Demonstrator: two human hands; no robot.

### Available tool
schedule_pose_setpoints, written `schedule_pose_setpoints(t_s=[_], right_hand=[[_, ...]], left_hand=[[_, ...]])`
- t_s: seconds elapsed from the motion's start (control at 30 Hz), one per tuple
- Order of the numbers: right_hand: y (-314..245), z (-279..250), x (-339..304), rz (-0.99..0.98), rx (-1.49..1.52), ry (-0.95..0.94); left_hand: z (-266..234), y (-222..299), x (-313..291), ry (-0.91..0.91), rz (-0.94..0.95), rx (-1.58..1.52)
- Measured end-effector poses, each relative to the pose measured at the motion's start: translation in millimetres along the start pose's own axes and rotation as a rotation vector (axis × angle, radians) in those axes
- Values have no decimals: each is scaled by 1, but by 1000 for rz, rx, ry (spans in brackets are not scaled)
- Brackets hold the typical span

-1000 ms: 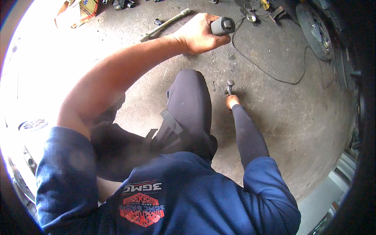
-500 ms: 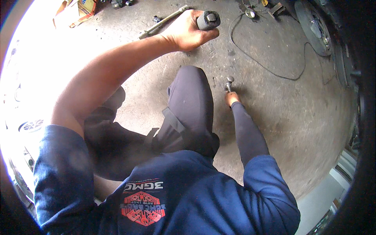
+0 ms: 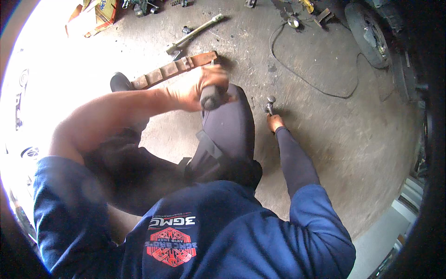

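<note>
My left hand (image 3: 193,90), blurred by motion, is closed round a thick dark handle (image 3: 210,98) with a round end, held over my raised knee. A thin metal piece shows just past the fingers; I cannot tell the tool's kind. Beyond that hand a long rusty brown bar (image 3: 174,69) with raised cross pieces lies at a slant, its near side partly covered by my hand. My right hand (image 3: 275,122) grips a hammer (image 3: 270,100) low beside my right leg, its metal head pointing away from me; the handle is mostly hidden.
A long metal wrench (image 3: 195,35) lies on the concrete floor (image 3: 316,121) past the bar. A thin dark cable (image 3: 306,81) curves across the right side towards a wheel (image 3: 367,35). Torn cardboard (image 3: 95,18) and several small metal parts lie at the far left.
My left hand has come down and nearer with the dark-handled tool, bringing the rusty bar into sight. My right hand with the hammer has shifted only slightly.
</note>
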State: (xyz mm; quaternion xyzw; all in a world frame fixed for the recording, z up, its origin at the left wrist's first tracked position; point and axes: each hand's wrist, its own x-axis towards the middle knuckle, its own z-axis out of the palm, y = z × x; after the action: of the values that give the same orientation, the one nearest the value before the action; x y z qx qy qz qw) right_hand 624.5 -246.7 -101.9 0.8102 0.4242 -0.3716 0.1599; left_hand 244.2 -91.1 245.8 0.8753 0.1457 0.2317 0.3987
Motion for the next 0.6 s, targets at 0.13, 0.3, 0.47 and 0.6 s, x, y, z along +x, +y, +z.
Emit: schedule_pose_setpoints(t_s=[0.13, 0.3, 0.47, 0.6], right_hand=[[-9, -22, -14, -129, 96, 70], [-43, -77, -91, -232, 174, 265], [-100, -170, -196, -551, 414, 312], [-118, -252, -306, -892, 701, 266]], left_hand=[[9, 7, -16, -92, 111, -39], [8, 3, -10, -47, 12, -92], [1, 3, 1, -45, -6, -114], [-2, 4, 5, -4, 35, -109]])
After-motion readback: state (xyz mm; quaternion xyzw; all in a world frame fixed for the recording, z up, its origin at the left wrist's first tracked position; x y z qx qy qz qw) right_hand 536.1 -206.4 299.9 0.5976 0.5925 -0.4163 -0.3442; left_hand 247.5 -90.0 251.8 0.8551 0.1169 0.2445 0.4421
